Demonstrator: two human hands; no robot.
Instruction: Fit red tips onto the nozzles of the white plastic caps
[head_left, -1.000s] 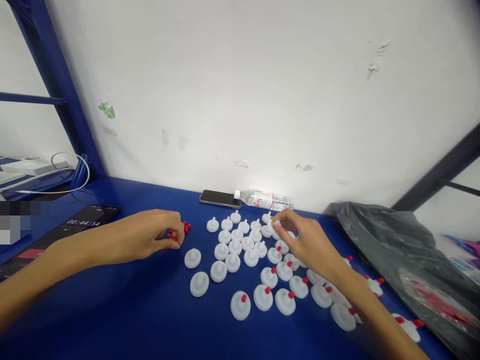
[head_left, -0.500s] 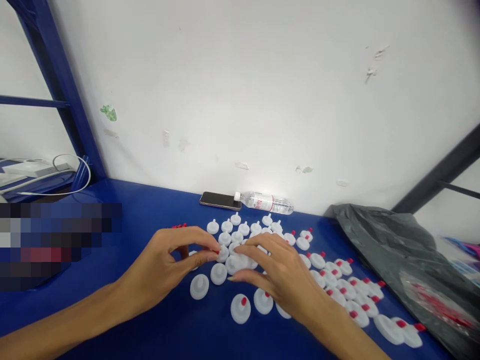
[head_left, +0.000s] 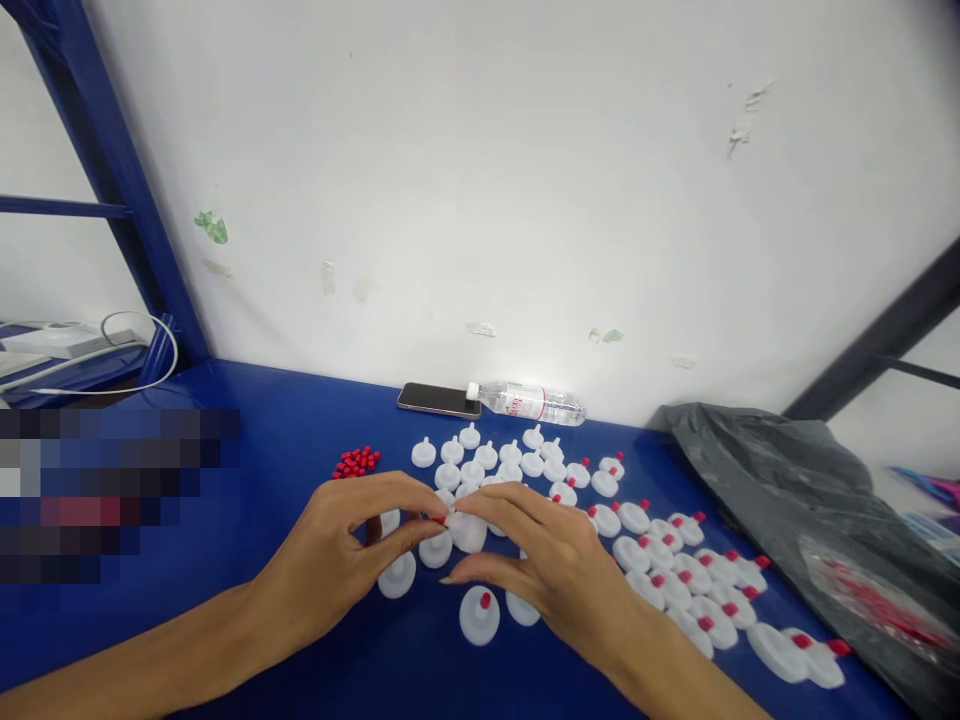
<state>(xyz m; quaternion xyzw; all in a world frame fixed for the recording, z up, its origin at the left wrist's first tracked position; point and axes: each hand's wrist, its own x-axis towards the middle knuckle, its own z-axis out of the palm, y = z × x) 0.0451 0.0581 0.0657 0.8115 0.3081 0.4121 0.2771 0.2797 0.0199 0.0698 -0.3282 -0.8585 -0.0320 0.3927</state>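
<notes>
My left hand (head_left: pixel 375 530) pinches a small red cap (head_left: pixel 440 519) between thumb and fingertips. Right beside it, my right hand (head_left: pixel 536 535) curls around a white round spout lid (head_left: pixel 469 534), which its fingertips touch from above; the grip is partly hidden. The red cap is close to this lid's spout, but whether they touch I cannot tell. Bare white lids, spouts up, stand behind both hands, one of them a lid (head_left: pixel 424 453) at the far left. In front lies a lid with a red tip (head_left: pixel 479 616). Loose red caps (head_left: pixel 357 462) form a small pile behind my left hand.
Several red-tipped lids (head_left: pixel 694 575) spread across the right side of the blue table (head_left: pixel 300 420). A phone (head_left: pixel 439 400) and a water bottle (head_left: pixel 532 402) lie by the wall. At right is a dark plastic bag (head_left: pixel 757 470), with a clear bag of red pieces (head_left: pixel 874 605) on it.
My left hand has moved slightly right with the red cap, nearer the lid at my right hand. My right hand has shifted slightly left, and the red pile shows more fully.
</notes>
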